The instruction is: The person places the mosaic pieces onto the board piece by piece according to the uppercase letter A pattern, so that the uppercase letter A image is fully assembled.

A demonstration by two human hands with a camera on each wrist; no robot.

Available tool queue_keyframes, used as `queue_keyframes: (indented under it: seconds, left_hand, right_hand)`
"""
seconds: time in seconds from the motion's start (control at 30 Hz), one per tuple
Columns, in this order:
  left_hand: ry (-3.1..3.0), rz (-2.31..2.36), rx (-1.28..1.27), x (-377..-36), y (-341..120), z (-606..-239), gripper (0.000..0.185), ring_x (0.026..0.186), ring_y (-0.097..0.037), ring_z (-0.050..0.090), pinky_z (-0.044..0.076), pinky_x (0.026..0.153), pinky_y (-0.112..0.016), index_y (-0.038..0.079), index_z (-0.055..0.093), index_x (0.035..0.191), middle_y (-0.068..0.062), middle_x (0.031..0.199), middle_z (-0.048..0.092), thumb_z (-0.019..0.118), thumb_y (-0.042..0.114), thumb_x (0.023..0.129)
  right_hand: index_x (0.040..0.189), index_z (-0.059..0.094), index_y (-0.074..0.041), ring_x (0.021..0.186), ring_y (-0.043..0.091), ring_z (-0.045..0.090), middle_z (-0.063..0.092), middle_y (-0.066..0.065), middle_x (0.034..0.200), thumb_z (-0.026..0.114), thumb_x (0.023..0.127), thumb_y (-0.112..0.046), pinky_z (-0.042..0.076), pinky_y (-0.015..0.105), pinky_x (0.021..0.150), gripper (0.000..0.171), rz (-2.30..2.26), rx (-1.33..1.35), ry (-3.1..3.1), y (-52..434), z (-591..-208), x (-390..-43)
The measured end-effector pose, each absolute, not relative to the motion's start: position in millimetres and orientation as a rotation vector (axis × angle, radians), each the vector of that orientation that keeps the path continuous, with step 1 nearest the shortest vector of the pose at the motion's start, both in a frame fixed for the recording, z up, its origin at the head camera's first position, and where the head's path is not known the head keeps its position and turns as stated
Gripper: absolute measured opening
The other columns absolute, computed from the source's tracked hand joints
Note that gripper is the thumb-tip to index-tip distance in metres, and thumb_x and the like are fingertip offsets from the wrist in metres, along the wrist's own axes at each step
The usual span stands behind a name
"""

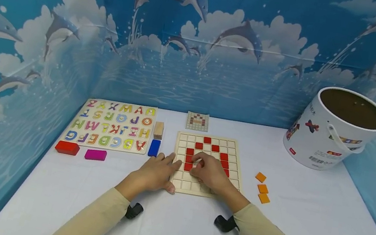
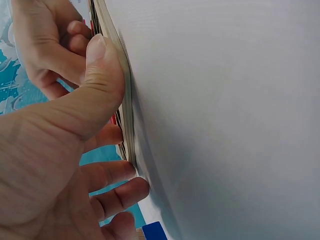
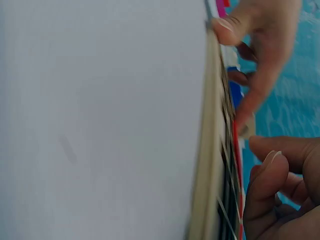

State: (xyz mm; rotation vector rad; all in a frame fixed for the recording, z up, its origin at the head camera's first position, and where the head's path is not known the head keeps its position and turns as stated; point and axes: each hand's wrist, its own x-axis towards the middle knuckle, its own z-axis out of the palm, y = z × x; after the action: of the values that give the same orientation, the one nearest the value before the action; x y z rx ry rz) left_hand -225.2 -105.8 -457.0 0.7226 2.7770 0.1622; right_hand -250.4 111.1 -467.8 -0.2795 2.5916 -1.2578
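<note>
A square wooden grid board (image 1: 198, 188) lies on the table with several red tiles (image 1: 208, 140) set in an arch of its cells. My left hand (image 1: 157, 171) rests along its lower left side, thumb on the near edge; in the left wrist view the fingers (image 2: 112, 172) are spread at the rim. Over the middle of the board is my right hand (image 1: 210, 173), index finger and thumb near the left column of red tiles. The right wrist view shows its index finger (image 3: 280, 147) and thumb (image 3: 267, 182) apart, nothing visible between them, other fingers curled.
Several orange tiles (image 1: 262, 188) lie right of the board. Behind it is a small pattern card (image 1: 197, 121). Left are an alphabet puzzle board (image 1: 115, 125) and red (image 1: 67, 148), magenta (image 1: 96, 154), blue (image 1: 154, 148) and plain wooden (image 1: 158, 130) blocks. A white bucket (image 1: 320, 136) stands back right.
</note>
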Motion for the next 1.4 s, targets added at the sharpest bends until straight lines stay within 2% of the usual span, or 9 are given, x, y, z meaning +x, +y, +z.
queue_keyframes:
  seconds: [0.13,0.27,0.33,0.47,0.57,0.77,1.03,1.4]
  left_hand:
    - [2.78,0.175,0.729,-224.4,-104.9,-456.5,0.092,0.129,-0.032,0.044,0.039,0.106,-0.053,0.016,0.041,0.158,-0.016,0.165,0.032,0.075,0.055,0.082]
    - [2.787,0.164,0.743,-223.5,-104.2,-455.1,0.092,0.127,-0.032,0.044,0.039,0.104,-0.051,0.016,0.041,0.158,-0.016,0.164,0.032,0.075,0.055,0.082]
    - [2.786,0.164,0.741,-223.1,-104.1,-454.3,0.092,0.127,-0.032,0.044,0.039,0.105,-0.051,0.015,0.041,0.158,-0.016,0.164,0.032,0.076,0.055,0.082]
    - [2.781,0.174,0.727,-223.1,-104.4,-454.2,0.092,0.128,-0.032,0.044,0.038,0.106,-0.052,0.015,0.041,0.157,-0.016,0.164,0.032,0.077,0.054,0.082]
    - [2.779,0.176,0.724,-223.5,-104.7,-454.9,0.092,0.128,-0.032,0.043,0.038,0.106,-0.051,0.015,0.041,0.158,-0.016,0.164,0.032,0.077,0.054,0.082]
    - [2.775,0.173,0.719,-224.1,-105.1,-455.9,0.093,0.13,-0.033,0.043,0.038,0.106,-0.051,0.016,0.04,0.158,-0.016,0.165,0.031,0.076,0.054,0.082]
    - [2.774,0.187,0.702,-223.7,-106.1,-456.8,0.092,0.131,-0.033,0.043,0.038,0.107,-0.052,0.017,0.041,0.158,-0.016,0.165,0.032,0.077,0.053,0.081]
    - [2.773,0.175,0.716,-222.9,-104.0,-456.9,0.092,0.127,-0.032,0.044,0.038,0.106,-0.052,0.017,0.041,0.158,-0.015,0.164,0.032,0.077,0.053,0.081]
  right_hand:
    - [0.124,0.064,-0.007,0.051,0.017,0.049,0.059,0.007,0.084,0.073,0.094,-0.016,0.043,0.03,0.053,0.033,-1.371,-0.274,2.538,150.8,-455.6,-253.3]
    - [0.131,0.059,-0.002,0.056,0.019,0.045,0.054,0.011,0.093,0.07,0.097,-0.019,0.041,0.032,0.053,0.04,-1.516,-0.168,2.484,211.3,-445.4,-257.9]
    - [0.135,0.056,-0.002,0.059,0.022,0.048,0.052,0.013,0.1,0.069,0.099,-0.023,0.043,0.032,0.055,0.044,-1.535,-0.113,2.485,242.3,-443.8,-258.8]
    - [0.143,0.051,-0.005,0.077,0.029,0.056,0.053,0.015,0.117,0.068,0.1,-0.03,0.048,0.032,0.065,0.053,-1.455,-0.069,2.528,292.7,-446.3,-257.8]
    - [0.146,0.05,-0.008,0.092,0.03,0.056,0.054,0.016,0.13,0.067,0.1,-0.034,0.05,0.029,0.071,0.056,-1.385,-0.075,2.558,315.0,-450.3,-256.6]
    - [0.145,0.051,-0.009,0.104,0.028,0.054,0.053,0.018,0.135,0.068,0.099,-0.033,0.051,0.029,0.073,0.055,-1.32,-0.085,2.525,330.2,-460.5,-254.4]
    - [0.143,0.052,-0.008,0.098,0.028,0.056,0.054,0.018,0.132,0.071,0.096,-0.029,0.051,0.029,0.069,0.055,-1.31,-0.069,2.51,329.4,-469.7,-255.7]
    - [0.14,0.055,-0.008,0.095,0.026,0.056,0.056,0.015,0.123,0.073,0.096,-0.031,0.05,0.029,0.068,0.052,-1.209,-0.067,2.537,320.0,-472.9,-257.0]
